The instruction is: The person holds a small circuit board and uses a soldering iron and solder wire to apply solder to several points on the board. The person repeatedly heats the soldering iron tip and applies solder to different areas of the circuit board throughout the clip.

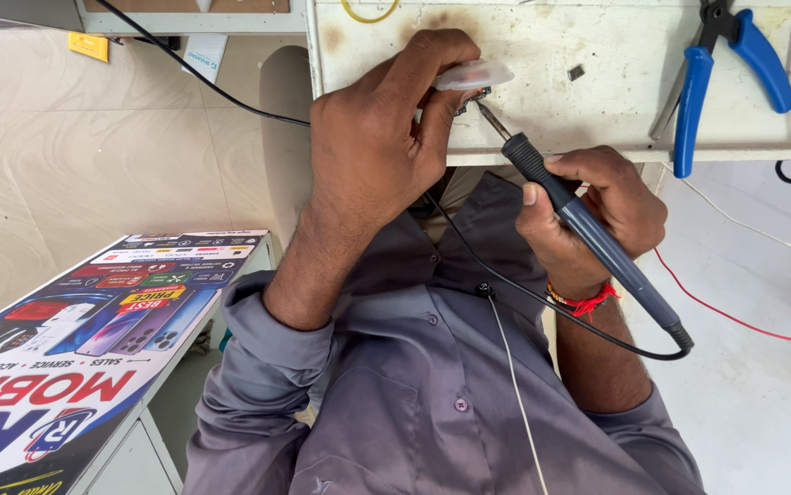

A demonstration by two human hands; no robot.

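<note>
The left hand point(386, 119) is clenched around a small clear plastic piece point(472, 74) and pins it, with a tiny dark component point(474, 96) just beneath its fingertips, against the front edge of the worn, stained white table point(597, 64). The right hand point(597, 215) grasps a dark blue-grey soldering iron with a black ribbed grip point(588, 229), wrapped around the handle a little below the table's edge, thumb laid along the barrel. The iron slants up and to the left, and its thin metal tip point(492, 119) meets the tiny dark component right beside the left hand's fingers. A black cord point(542, 298) runs from the iron's rear end across the person's grey button-up shirt point(414, 367). Blue-handled pliers point(698, 92) lie on the table well to the right of both hands. A red thread bracelet point(583, 300) circles the right wrist.
</note>
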